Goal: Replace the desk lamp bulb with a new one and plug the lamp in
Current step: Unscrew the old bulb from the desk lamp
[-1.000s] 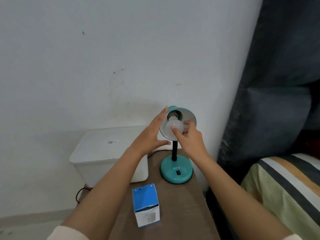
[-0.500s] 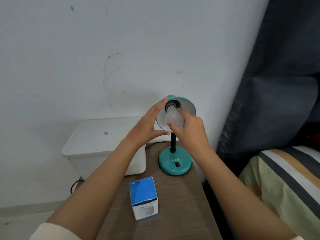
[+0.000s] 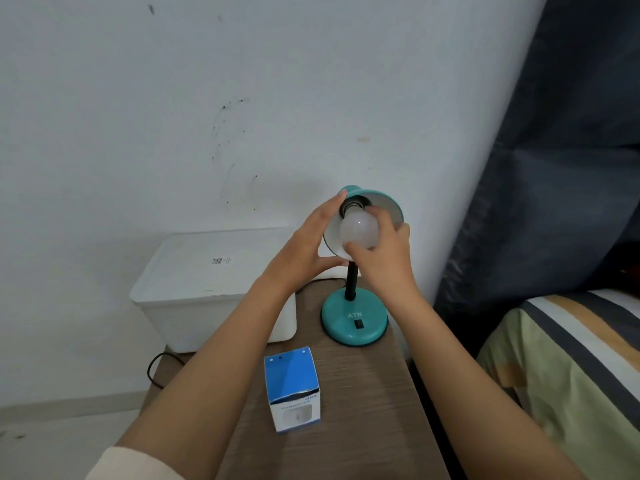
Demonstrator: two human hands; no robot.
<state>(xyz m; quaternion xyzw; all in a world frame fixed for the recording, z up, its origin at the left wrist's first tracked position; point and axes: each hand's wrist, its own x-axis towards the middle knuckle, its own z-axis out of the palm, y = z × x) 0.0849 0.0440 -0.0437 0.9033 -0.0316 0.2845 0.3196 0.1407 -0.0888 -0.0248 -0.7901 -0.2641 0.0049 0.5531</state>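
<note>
White bin and wall crowd lamp.

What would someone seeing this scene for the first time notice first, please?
The teal desk lamp at the back of the brown table draws the eye: the right hand grips its white bulb while the left hand steadies the shade. Nearer the viewer, a blue and white box stands upright on the table, and a white bin sits to the lamp's left.

"ATN" in white on teal lamp base. Blue-white box: print blurred, unreadable. White bin lid: small code label, illegible.
</note>
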